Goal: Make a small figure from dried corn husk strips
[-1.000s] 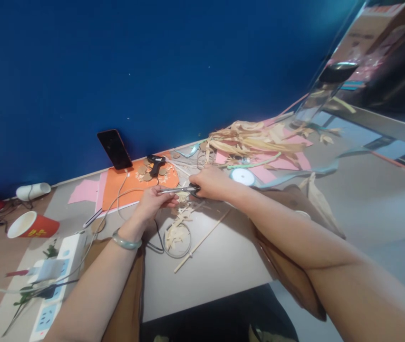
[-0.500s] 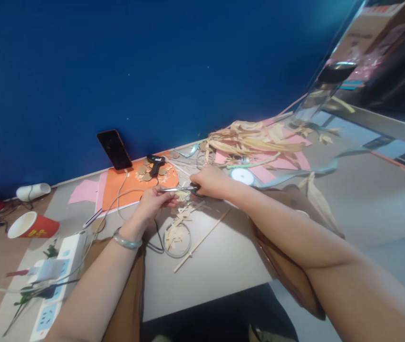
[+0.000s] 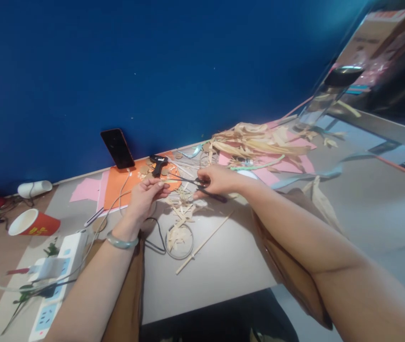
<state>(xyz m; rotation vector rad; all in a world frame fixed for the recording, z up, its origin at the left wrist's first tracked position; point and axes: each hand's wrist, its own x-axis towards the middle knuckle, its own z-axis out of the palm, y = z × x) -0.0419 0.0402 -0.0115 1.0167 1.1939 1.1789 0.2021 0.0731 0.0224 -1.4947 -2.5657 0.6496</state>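
Observation:
My right hand (image 3: 216,181) is closed on the handles of a pair of scissors (image 3: 192,182), whose blades stand apart and point left. Between the thumb and fingers of my left hand (image 3: 149,194) is pinched a thin pale strip (image 3: 169,181), by the look of it dried husk. The strip reaches toward the scissor blades; whether they touch it I cannot tell. Below both hands lie cut husk scraps (image 3: 181,209), some of them inside a grey ring (image 3: 192,243). A thin wooden stick (image 3: 206,241) lies to the right of the ring.
Behind my hands are a black glue gun (image 3: 159,165) on orange paper (image 3: 115,187) and a phone (image 3: 117,148) leaning on the blue wall. Dried husks (image 3: 255,140) are heaped at back right. A paper cup (image 3: 40,224) and power strip (image 3: 60,270) stand left.
The scissors' blades have spread from closed to apart. My left hand has shifted slightly up and left, and the strip between its fingers now shows.

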